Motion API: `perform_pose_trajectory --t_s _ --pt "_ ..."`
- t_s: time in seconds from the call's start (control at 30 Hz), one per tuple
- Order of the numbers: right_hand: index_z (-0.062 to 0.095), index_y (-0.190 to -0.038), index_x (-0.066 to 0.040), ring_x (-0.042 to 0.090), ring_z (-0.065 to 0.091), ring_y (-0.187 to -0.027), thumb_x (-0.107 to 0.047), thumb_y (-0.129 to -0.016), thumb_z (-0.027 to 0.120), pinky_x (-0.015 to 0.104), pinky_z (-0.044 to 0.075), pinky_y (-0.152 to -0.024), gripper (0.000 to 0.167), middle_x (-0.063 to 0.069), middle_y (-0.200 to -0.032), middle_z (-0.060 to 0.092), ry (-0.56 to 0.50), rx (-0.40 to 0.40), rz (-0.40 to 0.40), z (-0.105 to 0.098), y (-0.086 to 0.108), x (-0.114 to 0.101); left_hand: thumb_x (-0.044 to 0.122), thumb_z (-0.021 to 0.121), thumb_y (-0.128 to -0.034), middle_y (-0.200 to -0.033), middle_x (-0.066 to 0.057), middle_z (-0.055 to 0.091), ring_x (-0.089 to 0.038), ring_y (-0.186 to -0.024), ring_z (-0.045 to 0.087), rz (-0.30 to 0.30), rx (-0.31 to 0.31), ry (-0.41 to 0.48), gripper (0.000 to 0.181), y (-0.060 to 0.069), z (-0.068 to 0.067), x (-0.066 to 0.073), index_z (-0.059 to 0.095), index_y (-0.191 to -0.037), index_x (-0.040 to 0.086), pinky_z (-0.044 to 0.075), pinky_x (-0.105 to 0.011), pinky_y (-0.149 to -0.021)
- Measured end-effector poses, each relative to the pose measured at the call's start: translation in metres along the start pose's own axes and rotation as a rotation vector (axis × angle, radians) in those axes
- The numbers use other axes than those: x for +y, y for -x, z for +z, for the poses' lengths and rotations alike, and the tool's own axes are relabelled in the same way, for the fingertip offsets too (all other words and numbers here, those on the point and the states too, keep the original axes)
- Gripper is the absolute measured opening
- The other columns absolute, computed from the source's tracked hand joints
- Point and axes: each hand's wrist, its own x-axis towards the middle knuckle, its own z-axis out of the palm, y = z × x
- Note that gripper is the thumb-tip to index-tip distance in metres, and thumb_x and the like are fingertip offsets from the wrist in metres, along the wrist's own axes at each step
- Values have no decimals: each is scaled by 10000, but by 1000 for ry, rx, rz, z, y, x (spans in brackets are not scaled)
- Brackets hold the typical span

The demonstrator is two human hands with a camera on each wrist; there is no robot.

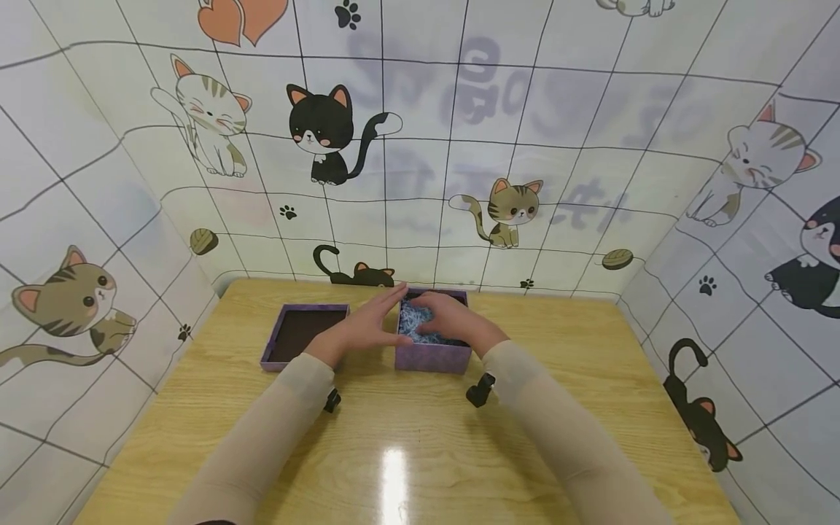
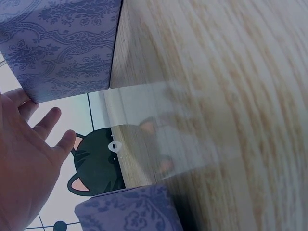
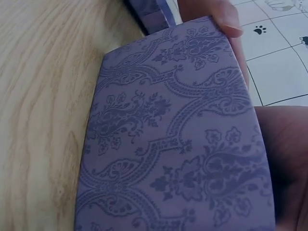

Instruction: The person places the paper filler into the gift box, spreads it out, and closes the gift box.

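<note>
A purple box (image 1: pixel 433 359) with a damask-like pattern stands on the table, holding blue shredded paper (image 1: pixel 412 318). My left hand (image 1: pixel 366 325) is at the box's left side, fingers spread; its thumb lies near the front left corner. In the left wrist view, fingertips of the left hand (image 2: pixel 31 159) meet the box's lower edge. Over the box's right wall reaches my right hand (image 1: pixel 453 319), its thumb and fingers apart over the shredded paper. The right wrist view shows mostly the box's outer wall (image 3: pixel 178 130), which hides much of that hand.
Left of the box lies a purple lid (image 1: pixel 281 343), its dark inside facing up. A wooden table (image 1: pixel 394 430) carries both. Behind and at the sides hangs a white grid-patterned sheet (image 1: pixel 420 168) with cartoon cats. Small black camera mounts (image 1: pixel 481 390) sit at the wrists.
</note>
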Motion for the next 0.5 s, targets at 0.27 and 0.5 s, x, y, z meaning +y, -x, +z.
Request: perform_pose_trajectory --t_s 0.27,0.5 --pt "560 -1626 -69 337 530 -1510 -226 -1069 782 510 455 -1218 620 148 -1645 553 75 -77 55 2 -8 1 596 823 -967 -1864 -75 94 -354 -1696 144 25 9 -1 1156 0 0 2 163 -1793 130 258 -675 -1293" --pt "622 -1576 -83 351 533 -1500 -222 -1038 823 530 450 -1218 591 130 -1605 596 24 24 -29 -8 7 1 679 786 -957 -1869 3 57 -319 -1702 118 -6 -4 5 1166 1 1 1 100 -1802 260 248 -659 -1303"
